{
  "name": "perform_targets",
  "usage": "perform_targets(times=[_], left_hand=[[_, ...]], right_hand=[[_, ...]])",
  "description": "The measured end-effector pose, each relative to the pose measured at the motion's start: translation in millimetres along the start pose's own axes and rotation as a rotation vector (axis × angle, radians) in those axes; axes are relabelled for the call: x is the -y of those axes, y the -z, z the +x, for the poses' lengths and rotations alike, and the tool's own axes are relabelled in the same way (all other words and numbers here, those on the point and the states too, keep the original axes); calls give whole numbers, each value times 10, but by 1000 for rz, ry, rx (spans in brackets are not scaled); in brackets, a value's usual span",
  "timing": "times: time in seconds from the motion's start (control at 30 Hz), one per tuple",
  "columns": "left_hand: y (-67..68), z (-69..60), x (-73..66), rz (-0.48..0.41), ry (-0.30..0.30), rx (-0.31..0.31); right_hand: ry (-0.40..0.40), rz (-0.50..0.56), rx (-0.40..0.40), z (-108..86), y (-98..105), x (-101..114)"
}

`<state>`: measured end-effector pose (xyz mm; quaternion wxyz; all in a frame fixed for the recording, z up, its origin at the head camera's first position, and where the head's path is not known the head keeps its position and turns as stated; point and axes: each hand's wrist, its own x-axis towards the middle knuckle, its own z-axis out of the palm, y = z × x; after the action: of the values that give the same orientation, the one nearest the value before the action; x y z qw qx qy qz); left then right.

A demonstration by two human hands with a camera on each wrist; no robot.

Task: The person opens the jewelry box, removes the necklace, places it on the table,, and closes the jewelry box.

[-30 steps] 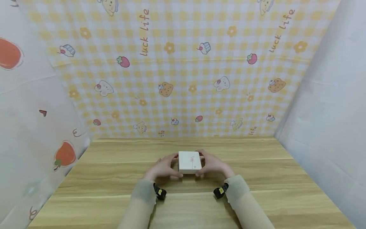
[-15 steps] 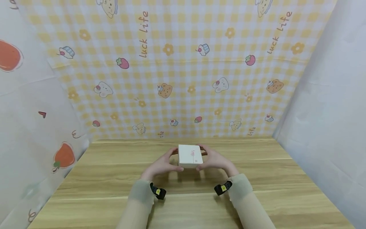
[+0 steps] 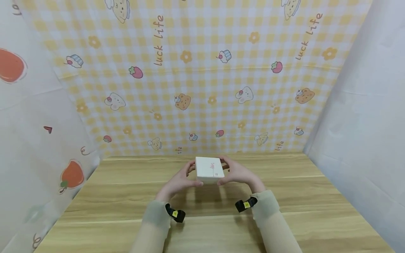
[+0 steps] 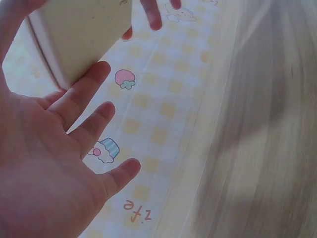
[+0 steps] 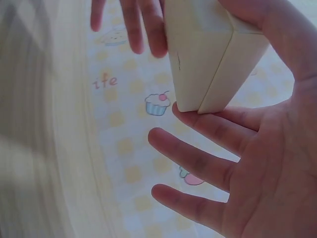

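A small white lidded box (image 3: 207, 167) with a pink flower print on top is held above the table between both hands. My left hand (image 3: 180, 180) grips its left side, thumb at the near corner and fingers at the far one. On the opposite side my right hand (image 3: 239, 173) pinches it the same way. In the left wrist view the box (image 4: 81, 34) rests against the left hand's (image 4: 54, 148) forefinger, its other fingers spread. The right wrist view shows the seam between lid and base of the box (image 5: 210, 59), with the right hand's (image 5: 267, 158) lower fingers extended away from it.
The wood-grain table (image 3: 209, 233) lies below, its far edge meeting a yellow checked cloth (image 3: 202, 80). White cloth walls stand at the left (image 3: 38, 105) and right (image 3: 364, 123). Each wrist carries a small black camera (image 3: 175, 213).
Both hands have lifted the box up off the table and slightly away, and its near side has tipped a little into view. A shadow now shows beneath it.
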<state>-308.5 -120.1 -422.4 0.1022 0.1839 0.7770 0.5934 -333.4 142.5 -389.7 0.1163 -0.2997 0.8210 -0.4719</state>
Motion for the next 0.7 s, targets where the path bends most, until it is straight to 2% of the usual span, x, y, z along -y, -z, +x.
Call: perform_targets(times=[0.3,0.5,0.6,0.7], left_hand=[[-35,16,-18,-84,-32,30],[-58,25,-43,-148,-79,5],[-68,30,-51,-168,-106,-18],[-74,28,-56,-173,-109,-44]], right_hand=[[26,23,-4,-7,14,68],[53,32,-37,24,-7,92],[45,60,-56,28,-43,114],[34,85,-71,27,-81,120]])
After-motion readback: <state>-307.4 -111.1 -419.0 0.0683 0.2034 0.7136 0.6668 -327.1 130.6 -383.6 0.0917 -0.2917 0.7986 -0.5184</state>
